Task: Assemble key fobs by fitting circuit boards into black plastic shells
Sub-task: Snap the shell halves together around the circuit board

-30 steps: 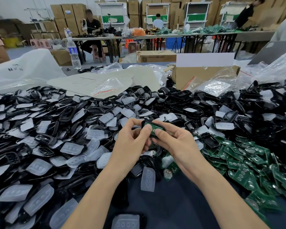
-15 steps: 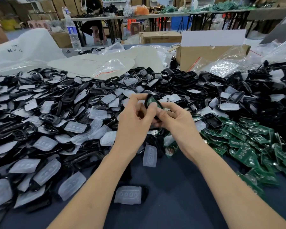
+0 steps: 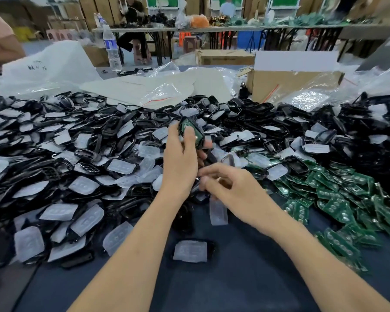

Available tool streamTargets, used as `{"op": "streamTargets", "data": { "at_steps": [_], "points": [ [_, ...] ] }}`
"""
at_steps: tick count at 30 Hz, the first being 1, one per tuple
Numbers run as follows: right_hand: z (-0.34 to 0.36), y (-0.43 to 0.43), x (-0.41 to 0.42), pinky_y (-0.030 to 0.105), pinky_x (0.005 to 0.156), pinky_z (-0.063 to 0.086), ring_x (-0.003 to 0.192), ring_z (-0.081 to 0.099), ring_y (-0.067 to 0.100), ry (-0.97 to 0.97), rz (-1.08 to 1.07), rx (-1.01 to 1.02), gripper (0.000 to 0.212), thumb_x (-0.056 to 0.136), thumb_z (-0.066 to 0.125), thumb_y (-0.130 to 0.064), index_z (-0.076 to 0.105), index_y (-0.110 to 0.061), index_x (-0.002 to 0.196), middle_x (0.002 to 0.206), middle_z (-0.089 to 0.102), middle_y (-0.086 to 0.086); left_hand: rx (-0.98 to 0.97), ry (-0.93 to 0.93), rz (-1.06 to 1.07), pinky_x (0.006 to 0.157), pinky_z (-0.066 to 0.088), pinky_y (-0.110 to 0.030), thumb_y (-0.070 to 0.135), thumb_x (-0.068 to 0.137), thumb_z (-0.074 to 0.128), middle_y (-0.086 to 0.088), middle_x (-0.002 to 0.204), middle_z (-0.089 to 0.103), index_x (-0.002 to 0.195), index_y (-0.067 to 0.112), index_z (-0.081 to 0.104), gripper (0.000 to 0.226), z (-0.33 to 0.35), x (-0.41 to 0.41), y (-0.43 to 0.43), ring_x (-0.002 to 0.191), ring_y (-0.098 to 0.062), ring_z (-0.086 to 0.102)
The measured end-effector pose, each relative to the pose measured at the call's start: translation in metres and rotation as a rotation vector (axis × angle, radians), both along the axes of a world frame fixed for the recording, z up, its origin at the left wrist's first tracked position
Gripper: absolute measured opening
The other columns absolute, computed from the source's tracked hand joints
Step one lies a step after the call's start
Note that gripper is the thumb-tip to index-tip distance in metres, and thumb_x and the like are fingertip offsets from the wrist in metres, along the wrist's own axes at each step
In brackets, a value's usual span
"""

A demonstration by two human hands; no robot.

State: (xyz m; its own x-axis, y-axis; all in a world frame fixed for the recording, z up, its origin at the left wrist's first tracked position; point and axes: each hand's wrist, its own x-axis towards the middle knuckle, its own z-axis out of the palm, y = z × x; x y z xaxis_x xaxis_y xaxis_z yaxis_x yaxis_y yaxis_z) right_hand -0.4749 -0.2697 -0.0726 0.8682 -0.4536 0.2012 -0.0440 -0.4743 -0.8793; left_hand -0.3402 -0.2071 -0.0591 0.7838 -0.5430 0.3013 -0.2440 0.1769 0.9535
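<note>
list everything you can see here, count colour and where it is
black shells: many, black, heaped across the table from left to far right
button pads: many, translucent white, mixed into the shells
circuit boards: many, green, heap at right
held shell: one, black with a green board inside, in the left hand
cardboard box: one, brown, behind the heap at right
water bottle: one, clear with blue label, far left
plastic bags: several, clear, behind the heap
table: one, dark blue, under everything
left hand: grips the held shell
right hand: below it, fingers curled; whether it holds anything is unclear
</note>
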Motion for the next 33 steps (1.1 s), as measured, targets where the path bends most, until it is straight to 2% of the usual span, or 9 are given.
{"op": "streamTargets", "data": {
  "at_steps": [2, 4, 8, 12, 17, 21, 27, 30, 33],
  "points": [
    [0.006, 0.005, -0.005, 0.028, 0.069, 0.054, 0.073, 0.065, 0.01, 0.096, 0.067, -0.026, 0.005, 0.095, 0.066, -0.044, 0.067, -0.043, 0.1, 0.086, 0.07, -0.016, 0.017, 0.031, -0.022, 0.052, 0.05, -0.022, 0.033, 0.109, 0.037, 0.001, 0.084, 0.077, 0.14, 0.008, 0.035, 0.04, -0.001, 0.003, 0.001, 0.058, -0.01, 0.059],
    [0.017, 0.007, -0.01, 0.016, 0.061, 0.046, 0.064, 0.056, -0.001, 0.187, 0.129, -0.046, 0.011, 0.09, 0.068, -0.053, 0.069, -0.042, 0.09, 0.078, 0.067, -0.02, 0.022, 0.059, -0.046, 0.052, 0.05, -0.021, 0.033, 0.109, 0.036, 0.001, 0.085, 0.077, 0.145, 0.005, 0.03, 0.046, -0.001, 0.006, 0.001, 0.057, -0.008, 0.058],
    [0.028, 0.019, -0.011, 0.013, 0.067, 0.042, 0.081, 0.054, -0.009, 0.533, 0.377, -0.285, 0.039, 0.078, 0.068, -0.071, 0.063, -0.046, 0.108, 0.098, 0.062, -0.019, -0.008, 0.107, -0.052, 0.049, 0.048, -0.022, 0.03, 0.11, 0.037, -0.001, 0.082, 0.077, 0.145, 0.001, 0.029, 0.046, 0.0, 0.008, -0.001, 0.054, -0.009, 0.057],
    [0.033, 0.037, -0.007, 0.025, 0.075, 0.04, 0.094, 0.048, 0.005, 0.66, 0.428, -0.48, 0.037, 0.085, 0.07, -0.058, 0.056, -0.038, 0.113, 0.1, 0.045, -0.018, -0.009, 0.101, -0.061, 0.049, 0.048, -0.022, 0.03, 0.11, 0.037, 0.0, 0.082, 0.077, 0.141, 0.004, 0.034, 0.041, -0.001, 0.008, -0.002, 0.054, -0.01, 0.057],
    [0.038, 0.043, -0.008, 0.023, 0.07, 0.037, 0.093, 0.045, 0.01, 0.695, 0.48, -0.49, 0.031, 0.093, 0.066, -0.047, 0.055, -0.028, 0.115, 0.108, 0.054, -0.008, -0.008, 0.113, -0.054, 0.049, 0.048, -0.021, 0.031, 0.11, 0.037, -0.001, 0.084, 0.077, 0.144, 0.002, 0.031, 0.045, -0.001, 0.01, -0.003, 0.055, -0.009, 0.057],
    [0.038, 0.039, -0.007, 0.013, 0.057, 0.035, 0.074, 0.046, 0.002, 0.734, 0.483, -0.4, 0.032, 0.093, 0.067, -0.044, 0.053, -0.027, 0.116, 0.093, 0.053, -0.014, -0.016, 0.125, -0.044, 0.048, 0.047, -0.02, 0.031, 0.109, 0.037, -0.001, 0.084, 0.078, 0.145, 0.002, 0.03, 0.047, 0.0, 0.011, -0.002, 0.054, -0.009, 0.057],
    [0.035, 0.022, -0.013, 0.014, 0.062, 0.044, 0.068, 0.053, -0.002, 0.637, 0.477, -0.295, 0.014, 0.091, 0.07, -0.039, 0.056, -0.039, 0.094, 0.08, 0.06, -0.017, -0.038, 0.15, -0.015, 0.049, 0.046, -0.021, 0.032, 0.109, 0.037, -0.002, 0.082, 0.077, 0.133, 0.011, 0.04, 0.032, 0.0, 0.011, -0.002, 0.054, -0.01, 0.056],
    [0.033, 0.003, -0.015, 0.026, 0.071, 0.057, 0.077, 0.065, 0.008, 0.422, 0.356, 0.043, 0.013, 0.092, 0.073, -0.022, 0.062, -0.028, 0.091, 0.086, 0.068, -0.008, -0.054, 0.148, -0.001, 0.05, 0.048, -0.022, 0.032, 0.109, 0.036, -0.003, 0.078, 0.076, 0.105, 0.017, 0.044, 0.017, 0.002, 0.01, 0.0, 0.053, -0.012, 0.057],
    [0.035, -0.019, -0.01, 0.031, 0.073, 0.062, 0.088, 0.074, 0.027, 0.145, 0.171, 0.468, 0.018, 0.092, 0.07, -0.014, 0.058, -0.008, 0.105, 0.102, 0.073, 0.017, -0.034, 0.146, 0.005, 0.051, 0.05, -0.021, 0.034, 0.108, 0.038, 0.0, 0.075, 0.075, 0.106, 0.016, 0.046, 0.02, 0.002, 0.009, 0.001, 0.055, -0.011, 0.058]
  ]
}}
